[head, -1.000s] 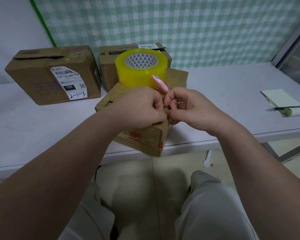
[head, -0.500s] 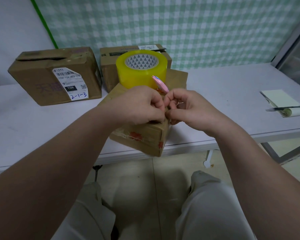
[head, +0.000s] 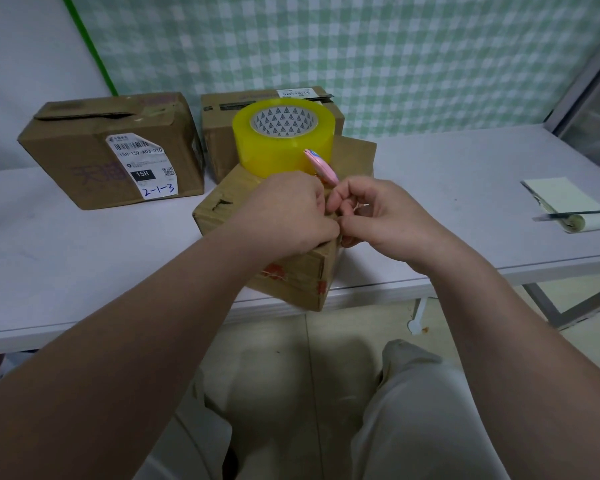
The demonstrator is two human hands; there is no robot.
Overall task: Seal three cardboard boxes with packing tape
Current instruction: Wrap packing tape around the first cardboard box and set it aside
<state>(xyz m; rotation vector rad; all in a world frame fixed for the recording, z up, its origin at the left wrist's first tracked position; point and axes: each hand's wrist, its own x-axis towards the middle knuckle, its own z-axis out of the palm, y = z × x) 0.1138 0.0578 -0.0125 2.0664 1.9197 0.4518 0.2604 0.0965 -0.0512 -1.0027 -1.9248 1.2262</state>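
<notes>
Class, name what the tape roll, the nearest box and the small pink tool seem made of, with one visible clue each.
The tape roll: glossy, translucent yellow plastic film, by its sheen. The nearest box: matt brown cardboard, creased and scuffed at its edges. The pink tool: smooth, probably plastic; too small to be sure.

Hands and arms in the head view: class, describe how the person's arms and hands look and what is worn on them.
The left forearm and right forearm are bare to the frame's edge; no sleeves show. The left hand and right hand wear no gloves, and no watch or bracelet shows at either wrist. Pale beige trousers cover the legs.
</notes>
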